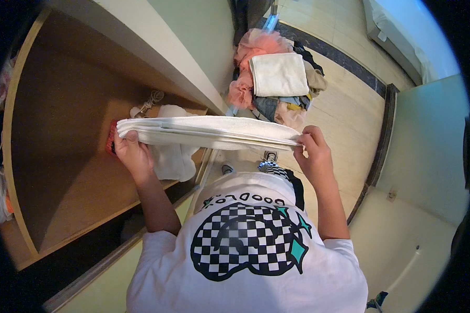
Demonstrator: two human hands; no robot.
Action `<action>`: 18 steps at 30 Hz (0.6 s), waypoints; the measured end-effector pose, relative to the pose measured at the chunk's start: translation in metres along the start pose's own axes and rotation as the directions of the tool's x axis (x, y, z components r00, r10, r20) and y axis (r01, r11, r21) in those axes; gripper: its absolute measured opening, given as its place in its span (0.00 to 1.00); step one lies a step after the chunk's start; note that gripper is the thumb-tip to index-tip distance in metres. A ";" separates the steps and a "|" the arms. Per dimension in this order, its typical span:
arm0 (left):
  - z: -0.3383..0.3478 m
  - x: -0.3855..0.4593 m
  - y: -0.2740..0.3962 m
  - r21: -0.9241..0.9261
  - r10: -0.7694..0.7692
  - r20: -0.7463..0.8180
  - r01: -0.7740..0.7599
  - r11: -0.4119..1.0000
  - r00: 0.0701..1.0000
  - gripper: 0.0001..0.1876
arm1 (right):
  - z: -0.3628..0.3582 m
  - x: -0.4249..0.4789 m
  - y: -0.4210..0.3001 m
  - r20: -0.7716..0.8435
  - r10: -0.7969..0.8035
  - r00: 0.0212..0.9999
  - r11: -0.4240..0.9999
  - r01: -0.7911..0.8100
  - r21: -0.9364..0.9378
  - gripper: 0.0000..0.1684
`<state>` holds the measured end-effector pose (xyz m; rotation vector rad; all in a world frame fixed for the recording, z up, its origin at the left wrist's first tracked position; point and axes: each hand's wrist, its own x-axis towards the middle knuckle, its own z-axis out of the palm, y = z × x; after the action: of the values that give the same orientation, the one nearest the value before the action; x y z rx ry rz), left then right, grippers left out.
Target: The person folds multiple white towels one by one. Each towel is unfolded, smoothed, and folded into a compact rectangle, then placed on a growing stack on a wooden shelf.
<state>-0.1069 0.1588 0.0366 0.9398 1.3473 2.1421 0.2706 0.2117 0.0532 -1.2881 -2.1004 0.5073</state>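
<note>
A folded white towel [215, 131] stretches across in front of my chest, its layered edges facing me. My left hand [135, 154] pinches its left end, thumb on the near side. At the right end, the fingers of my right hand [315, 150] grip the corner. Behind and below the towel, another white cloth [174, 160] lies on the wooden shelf [74, 129], partly covered by the held towel. Close behind my left hand is a red item [111, 137], mostly hidden.
A coiled white cord [153, 99] lies on the shelf. On the tiled floor [348, 101] sits a pile of clothes with pink tulle [262, 43], jeans [267, 107] and a folded white towel [280, 74] on top. A wooden divider [13, 129] bounds the shelf; a pale wall [419, 148] stands right.
</note>
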 end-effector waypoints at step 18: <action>-0.004 0.005 0.001 -0.088 -0.109 -0.056 0.104 0.991 0.992 0.17 | -0.015 0.001 -0.009 0.013 -0.255 0.967 0.940 0.245 0.240 0.10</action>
<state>-0.1134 0.1592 0.0375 0.7587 1.2932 2.1439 0.2744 0.2085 0.0698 -0.8681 -2.1256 0.6549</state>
